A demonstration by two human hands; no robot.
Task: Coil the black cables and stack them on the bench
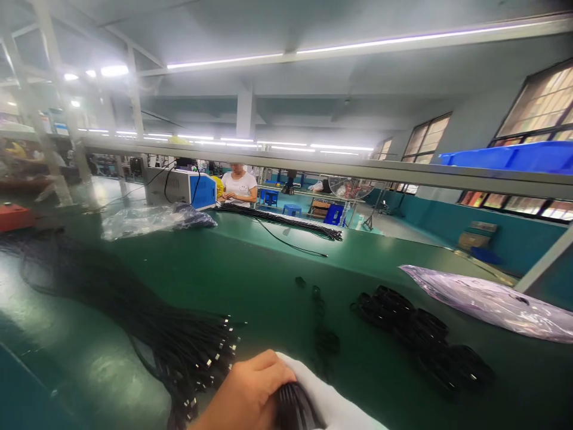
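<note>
At the bottom of the view, my left hand (250, 388) is closed around a bundle of black cables (293, 406). Smooth white material (322, 388), like a sleeve or glove, lies against the bundle's right side; no fingers of my right hand show there. Left of my hand, a large fan of loose black cables (147, 316) spreads over the green table, many with shiny metal plugs at their near ends. Several black coils (416, 328) lie to the right. A few small dark pieces (319, 304) sit ahead of my hand, partly blurred.
Across the green table (250, 280), more long black cables (286, 221) lie near a clear plastic bag (156, 220) and a blue-and-grey machine (183, 186). Another plastic bag (492, 301) is at right. A metal rail (277, 154) crosses above. A person (239, 184) sits beyond.
</note>
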